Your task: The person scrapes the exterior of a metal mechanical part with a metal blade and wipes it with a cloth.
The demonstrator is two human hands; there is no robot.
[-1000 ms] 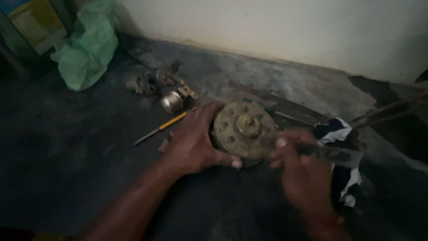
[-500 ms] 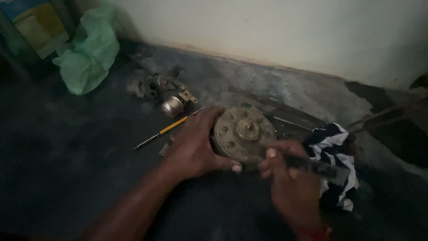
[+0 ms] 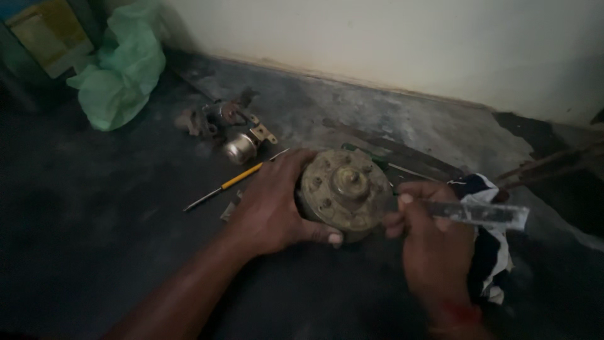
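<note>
Our left hand (image 3: 270, 208) clasped the round motor housing (image 3: 345, 192) at its rim; our right hand (image 3: 434, 245) pinched a flat metal strip (image 3: 478, 214) beside its edge

A round motor housing (image 3: 345, 192) of dull, corroded metal with a rough, grimy face is seen. A flat tool (image 3: 478, 214) of scuffed grey metal is shown, worn matt. The screwdriver (image 3: 229, 182) handle is made of glossy yellow plastic. The bag (image 3: 119, 79) is thin, crinkled green plastic. The floor (image 3: 94, 252) looks dark, matt and rough.
</note>
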